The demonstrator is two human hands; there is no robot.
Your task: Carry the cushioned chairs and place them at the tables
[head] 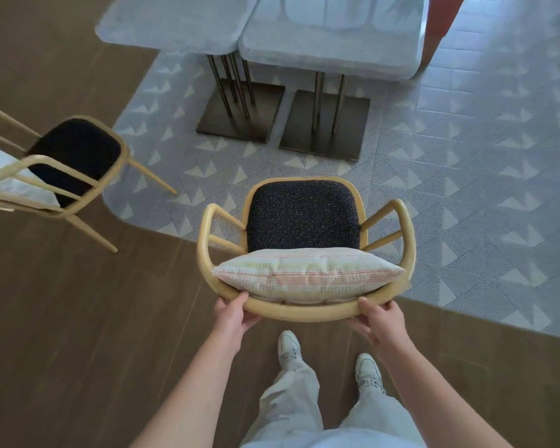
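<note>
1. A cushioned chair (303, 218) with a curved pale wooden frame is being held at the centre of the view, its dark speckled seat facing toward 12 o'clock
2. A striped pillow (307, 275) is being carried on the chair, lying against the inside of the curved backrest at the 6 o'clock edge of the seat
3. The backrest rail is being gripped by the left hand (232, 315) at about 7 o'clock of the chair, fingers curled around the rail
4. The same rail is being clasped by the right hand (382, 320) at about 5 o'clock, fingers wrapped under it and thumb on top
5. The chair is being shown over the boundary between the brown wooden floor (78, 318) and the patterned grey tile floor (466, 189)
6. Two pale-topped tables (330, 56) on dark metal bases are being seen side by side at 12 o'clock, apart from the chair
7. A second chair (75, 156) with a dark seat is being seen tilted at 10 o'clock
8. The person's white shoes (290, 345) and light trousers are being seen at 6 o'clock
</note>
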